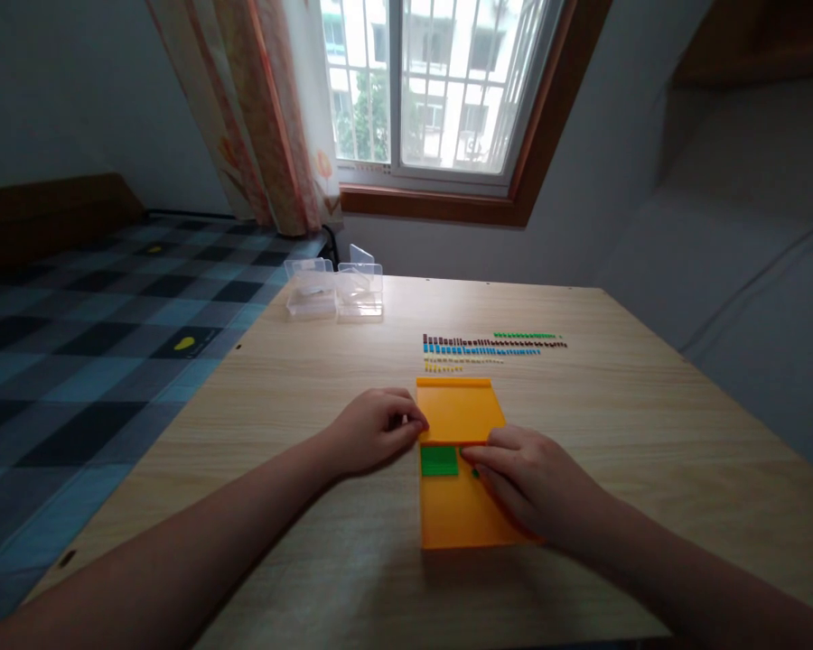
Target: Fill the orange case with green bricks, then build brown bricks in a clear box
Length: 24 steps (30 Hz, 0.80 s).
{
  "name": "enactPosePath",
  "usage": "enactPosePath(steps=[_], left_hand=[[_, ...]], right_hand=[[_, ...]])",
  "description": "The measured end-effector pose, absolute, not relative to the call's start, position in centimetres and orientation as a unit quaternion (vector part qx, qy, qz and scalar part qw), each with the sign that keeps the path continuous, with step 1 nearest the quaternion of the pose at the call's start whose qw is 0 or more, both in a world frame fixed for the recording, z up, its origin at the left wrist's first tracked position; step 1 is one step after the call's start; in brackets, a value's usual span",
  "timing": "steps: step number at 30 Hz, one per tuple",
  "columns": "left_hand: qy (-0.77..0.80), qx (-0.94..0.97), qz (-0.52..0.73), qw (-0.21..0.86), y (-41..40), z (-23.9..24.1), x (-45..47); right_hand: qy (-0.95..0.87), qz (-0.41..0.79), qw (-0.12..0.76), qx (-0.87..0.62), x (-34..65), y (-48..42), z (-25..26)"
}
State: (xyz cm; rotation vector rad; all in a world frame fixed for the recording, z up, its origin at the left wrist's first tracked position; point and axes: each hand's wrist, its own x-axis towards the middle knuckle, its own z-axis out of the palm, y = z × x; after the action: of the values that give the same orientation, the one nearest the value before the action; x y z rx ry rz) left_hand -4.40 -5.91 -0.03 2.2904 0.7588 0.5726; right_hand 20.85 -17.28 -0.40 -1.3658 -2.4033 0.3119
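Observation:
An orange flat box (pixel 457 510) lies on the wooden table (pixel 650 433) in front of me, its orange lid (pixel 457 408) slid partly back. A green plate (pixel 439 460) shows in the opening. My left hand (pixel 376 430) is curled against the left edge of the lid, fingers closed on it. Resting on the box's right side, my right hand (pixel 532 480) pinches a small green piece (pixel 475 472) next to the green plate.
Rows of small coloured bricks (pixel 491 348), dark, blue, green and yellow, lie beyond the box. Two clear plastic containers (pixel 335 289) stand at the table's far left. A bed with a checked cover (pixel 95 343) runs along the left; a window is ahead.

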Motion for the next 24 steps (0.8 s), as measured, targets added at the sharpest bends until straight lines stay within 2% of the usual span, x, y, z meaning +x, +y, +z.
enactPosePath(steps=[7,24], left_hand=[[0.283,0.879,0.224,0.311,-5.92,-0.26,-4.46],[0.281,0.880,0.230,0.307,-6.23,0.18,-4.43]], right_hand=[[-0.860,0.088,0.153,-0.480,20.66,-17.27,-0.31],[-0.852,0.108,0.177,-0.480,20.96,-17.30,-0.45]])
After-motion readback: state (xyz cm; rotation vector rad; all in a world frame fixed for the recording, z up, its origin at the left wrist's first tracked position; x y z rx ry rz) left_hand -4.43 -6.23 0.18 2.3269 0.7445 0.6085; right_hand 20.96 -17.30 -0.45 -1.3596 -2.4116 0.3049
